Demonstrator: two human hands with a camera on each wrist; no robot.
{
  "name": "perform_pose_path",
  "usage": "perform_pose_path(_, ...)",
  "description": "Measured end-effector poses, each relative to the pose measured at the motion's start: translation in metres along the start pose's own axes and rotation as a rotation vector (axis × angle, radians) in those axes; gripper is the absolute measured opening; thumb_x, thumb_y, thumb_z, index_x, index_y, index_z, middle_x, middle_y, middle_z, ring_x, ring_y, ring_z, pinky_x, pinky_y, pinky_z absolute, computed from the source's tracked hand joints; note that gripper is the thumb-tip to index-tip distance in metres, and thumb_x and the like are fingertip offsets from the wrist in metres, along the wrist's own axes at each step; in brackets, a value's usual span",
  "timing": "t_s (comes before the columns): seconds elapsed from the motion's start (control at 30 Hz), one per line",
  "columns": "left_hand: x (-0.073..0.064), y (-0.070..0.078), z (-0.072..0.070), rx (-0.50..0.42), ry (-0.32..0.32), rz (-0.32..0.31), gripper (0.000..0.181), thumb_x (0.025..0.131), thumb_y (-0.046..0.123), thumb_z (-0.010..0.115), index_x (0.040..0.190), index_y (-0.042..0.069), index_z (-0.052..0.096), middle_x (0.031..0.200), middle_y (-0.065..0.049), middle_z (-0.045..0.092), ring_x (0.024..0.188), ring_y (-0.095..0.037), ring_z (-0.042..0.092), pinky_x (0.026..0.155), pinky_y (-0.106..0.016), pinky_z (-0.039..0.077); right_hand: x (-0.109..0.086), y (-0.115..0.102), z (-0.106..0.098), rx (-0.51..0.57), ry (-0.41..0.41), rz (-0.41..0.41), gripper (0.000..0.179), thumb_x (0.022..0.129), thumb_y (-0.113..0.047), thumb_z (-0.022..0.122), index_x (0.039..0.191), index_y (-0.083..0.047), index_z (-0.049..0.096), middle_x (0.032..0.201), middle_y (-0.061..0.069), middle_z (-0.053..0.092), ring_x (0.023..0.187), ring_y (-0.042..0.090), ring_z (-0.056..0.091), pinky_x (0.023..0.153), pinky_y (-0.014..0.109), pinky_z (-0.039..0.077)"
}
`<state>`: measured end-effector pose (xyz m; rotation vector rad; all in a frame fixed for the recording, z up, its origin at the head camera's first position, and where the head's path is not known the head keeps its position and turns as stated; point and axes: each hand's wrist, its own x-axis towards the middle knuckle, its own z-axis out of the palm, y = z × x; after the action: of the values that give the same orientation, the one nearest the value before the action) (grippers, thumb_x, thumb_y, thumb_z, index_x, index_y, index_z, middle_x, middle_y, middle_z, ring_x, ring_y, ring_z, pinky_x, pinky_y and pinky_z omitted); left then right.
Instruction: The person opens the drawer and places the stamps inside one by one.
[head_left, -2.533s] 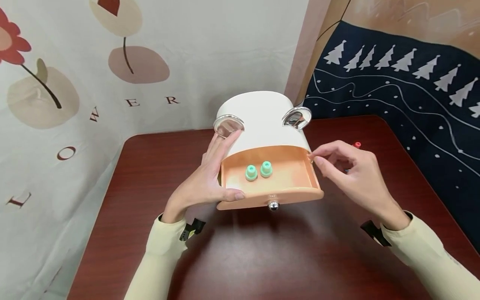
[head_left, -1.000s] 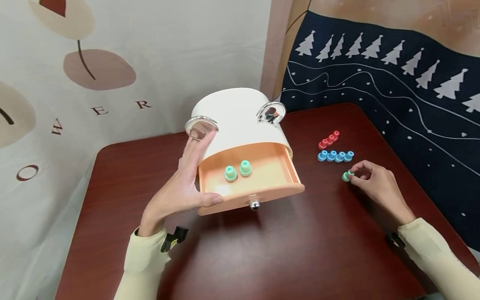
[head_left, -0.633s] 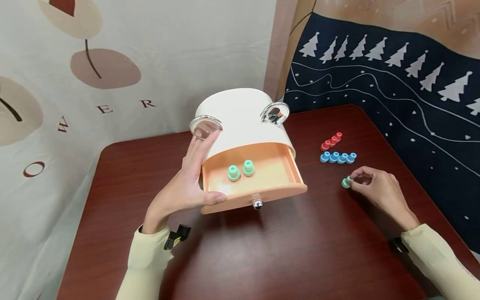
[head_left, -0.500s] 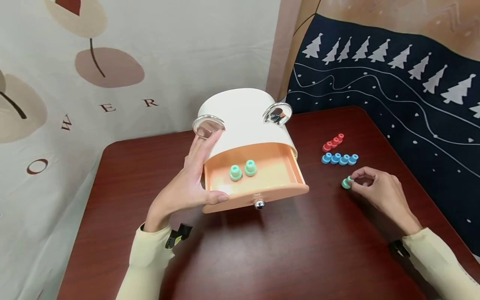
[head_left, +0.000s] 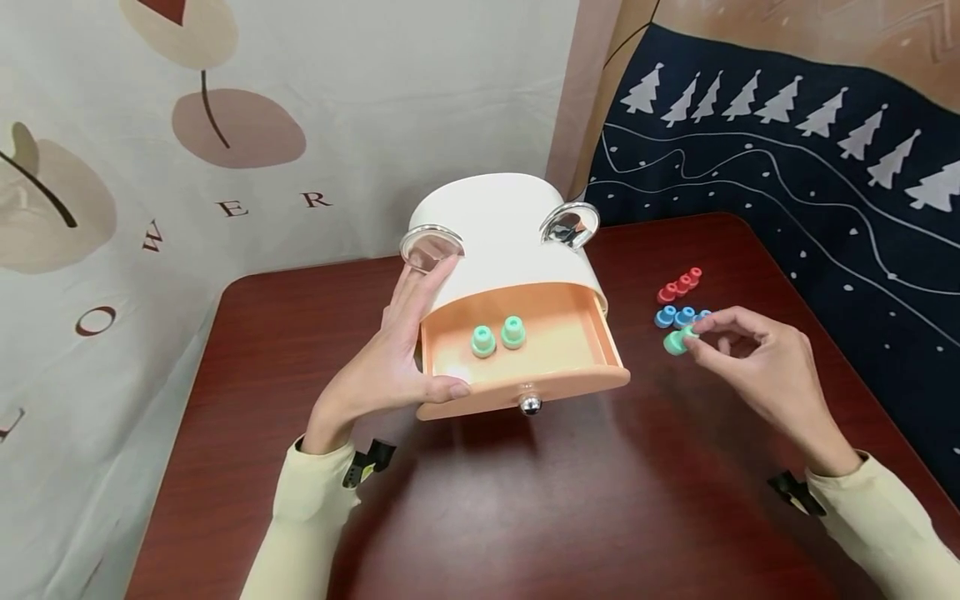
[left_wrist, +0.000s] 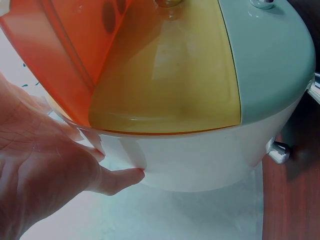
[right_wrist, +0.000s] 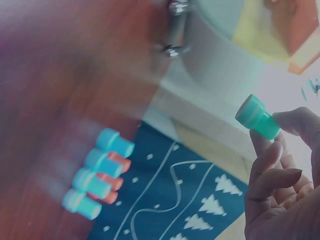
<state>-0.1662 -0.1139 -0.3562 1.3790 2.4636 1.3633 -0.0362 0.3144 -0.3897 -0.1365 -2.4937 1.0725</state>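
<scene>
While the left hand (head_left: 390, 358) rests with fingers stretched along the side of a white case (head_left: 498, 225), its thumb lying on the front edge of the pulled-out peach drawer (head_left: 555, 354), the right hand (head_left: 768, 362) pinches a mint-green flanged peg (head_left: 677, 341) between thumb and fingertips. The grip is on the narrow stem; the wide end sticks out beyond the fingers, tilted toward the case. The held peg is to the right of the drawer, well apart from it, and the drawer's right side wall (head_left: 609, 335) stands between. Inside the drawer, left of its middle, two more mint-green pegs (head_left: 498, 336) stand upright close together. Just behind the held peg is a row of blue pegs (head_left: 684, 317), partly covered by the right hand in the head view; the right wrist view shows four. Behind those, three red pegs (head_left: 681, 285) form a slanting line on the dark red table (head_left: 525, 517). A silver knob (head_left: 530, 404) sits on the drawer front, and silver-rimmed ears (head_left: 570, 225) flank the case.
</scene>
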Motion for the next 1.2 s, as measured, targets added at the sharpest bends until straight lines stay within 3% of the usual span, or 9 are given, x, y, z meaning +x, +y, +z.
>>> perform_pose_path(0.2, 0.000, 0.000, 0.000, -0.006, -0.001, -0.010, 0.125, 0.083, 0.092, 0.064, 0.176, 0.022, 0.018, 0.177, 0.000, 0.021, 0.165, -0.022, -0.009, 0.125, -0.066, -0.005, 0.007, -0.019, 0.006, 0.081, 0.001, -0.032, 0.016, 0.089, -0.009, 0.092, 0.100, -0.014, 0.082, 0.078, 0.004, 0.067, 0.068, 0.010, 0.055, 0.059, 0.020, 0.043)
perform_pose_path(0.5, 0.001, -0.002, 0.000, -0.008, 0.003, 0.007, 0.126, 0.083, 0.091, 0.064, 0.176, 0.020, 0.019, 0.177, -0.001, 0.021, 0.166, -0.022, -0.006, 0.126, -0.063, -0.007, 0.015, -0.048, 0.012, 0.176, 0.015, -0.068, 0.017, 0.089, -0.003, 0.090, 0.104, -0.010, 0.083, 0.079, 0.002, 0.065, 0.066, 0.015, 0.053, 0.056, 0.020, 0.042)
perform_pose_path(0.77, -0.001, -0.001, 0.000, -0.013, 0.001, -0.026, 0.125, 0.082, 0.092, 0.064, 0.176, 0.024, 0.017, 0.178, 0.002, 0.019, 0.165, -0.022, -0.012, 0.124, -0.071, -0.004, 0.022, -0.072, 0.022, 0.244, -0.006, -0.105, 0.020, 0.090, 0.000, 0.088, 0.108, -0.007, 0.084, 0.086, 0.001, 0.071, 0.066, 0.016, 0.051, 0.055, 0.022, 0.041)
perform_pose_path(1.2, -0.001, 0.000, 0.001, -0.019, -0.005, -0.032, 0.126, 0.082, 0.093, 0.064, 0.176, 0.025, 0.017, 0.179, 0.003, 0.018, 0.165, -0.021, -0.014, 0.122, -0.073, -0.004, 0.029, -0.100, 0.051, 0.304, -0.086, -0.177, 0.024, 0.088, -0.004, 0.092, 0.108, -0.016, 0.086, 0.065, 0.004, 0.054, 0.059, 0.017, 0.046, 0.048, 0.027, 0.032)
